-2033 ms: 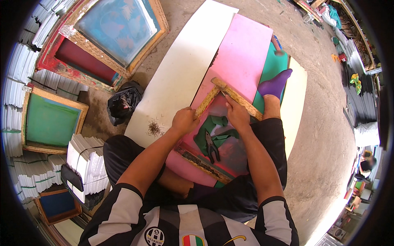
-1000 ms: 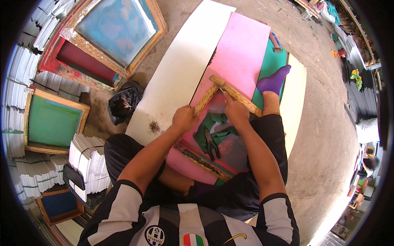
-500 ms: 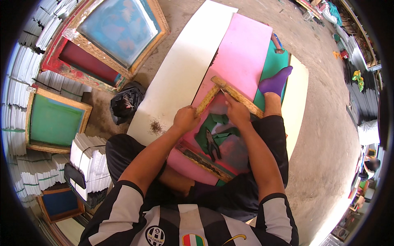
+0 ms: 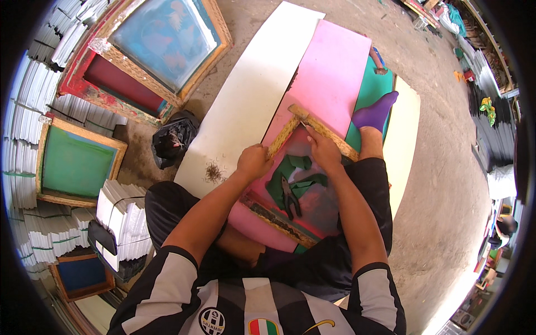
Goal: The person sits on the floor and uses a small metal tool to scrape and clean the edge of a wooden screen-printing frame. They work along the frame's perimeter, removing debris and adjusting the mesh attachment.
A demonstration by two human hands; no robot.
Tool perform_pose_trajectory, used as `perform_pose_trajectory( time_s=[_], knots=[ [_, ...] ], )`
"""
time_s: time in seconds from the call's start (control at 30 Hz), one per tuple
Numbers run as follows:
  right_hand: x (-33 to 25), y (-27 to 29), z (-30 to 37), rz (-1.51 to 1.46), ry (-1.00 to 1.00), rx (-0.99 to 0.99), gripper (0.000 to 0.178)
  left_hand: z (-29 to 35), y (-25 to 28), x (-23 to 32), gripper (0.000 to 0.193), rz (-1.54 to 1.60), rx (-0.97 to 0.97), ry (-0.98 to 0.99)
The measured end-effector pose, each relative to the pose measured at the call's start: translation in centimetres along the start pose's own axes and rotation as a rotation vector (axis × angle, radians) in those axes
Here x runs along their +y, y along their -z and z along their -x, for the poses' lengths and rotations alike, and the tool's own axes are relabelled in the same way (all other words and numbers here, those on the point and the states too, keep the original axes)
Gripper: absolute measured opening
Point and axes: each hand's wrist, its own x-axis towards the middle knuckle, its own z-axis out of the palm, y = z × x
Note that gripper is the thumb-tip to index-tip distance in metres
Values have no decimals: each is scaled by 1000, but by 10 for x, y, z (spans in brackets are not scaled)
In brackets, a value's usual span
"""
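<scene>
A worn wooden frame (image 4: 328,134) lies tilted between my legs, its far corner pointing away from me. My left hand (image 4: 255,161) is closed around the frame's left bar. Close to the far corner, my right hand (image 4: 324,149) is closed in a pinch on a thin tool whose small tip shows; its kind is hidden by the fingers. Inside the frame, dark-handled pliers (image 4: 290,200) rest on crumpled strips of green fabric (image 4: 276,187). The near bar (image 4: 276,219) looks dark and stained. Both forearms reach in from below.
White (image 4: 251,72), pink (image 4: 329,61) and green sheets cover the floor ahead. Bent staples (image 4: 214,172) lie heaped at left, near a black plastic bag (image 4: 174,139). A hammer (image 4: 378,60) sits past my purple-socked foot (image 4: 375,111). Framed screens (image 4: 78,162) and paper stacks (image 4: 123,220) line the left.
</scene>
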Motion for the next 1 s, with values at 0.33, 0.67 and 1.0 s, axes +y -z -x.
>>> perform_pose_trajectory(
  time_s=[0.33,0.67,1.0],
  knots=[
    [-8,37,-15,-1036,-628,-455,42,1,-3,-4,29,11,19,-32],
    [-3,2,12,-144,-44,24,39,2,-5,3,31,30,35,6],
    [-23,4,20,-35,-87,-19,37,2,0,11,33,2,-9,25]
  ],
)
